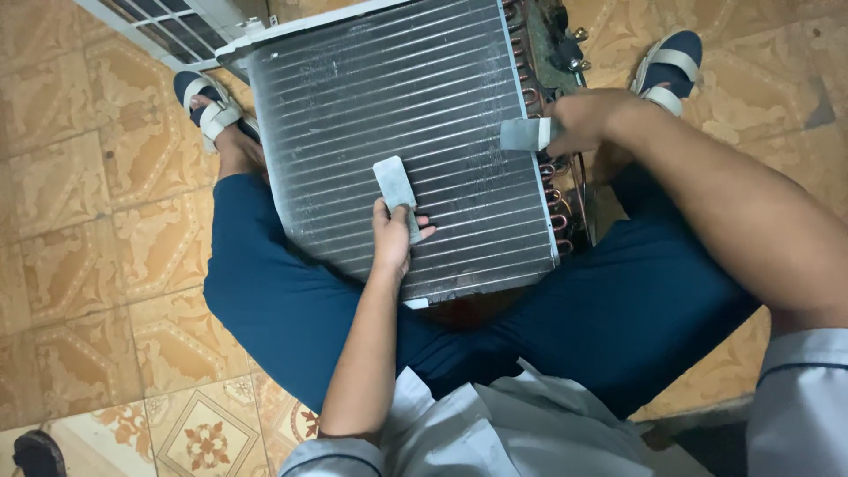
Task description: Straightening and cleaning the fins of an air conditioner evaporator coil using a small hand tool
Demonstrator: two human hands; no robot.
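Observation:
A finned metal coil panel [415,106] from an air conditioner leans between my knees, its ribbed face toward me. My left hand [393,237] rests on its lower middle and grips a flat grey metal strip [394,184] that points up across the fins. My right hand [583,119] is at the panel's right edge, closed on a second grey metal piece [523,134] laid over the fins. Copper tube bends [555,190] run down that right edge beside my fingers.
I sit on patterned orange floor tiles [97,203] in dark blue trousers, with sandalled feet [210,106] either side of the panel. A white slatted grille [168,26] lies at the top left. A dark object [35,452] sits at the bottom left corner.

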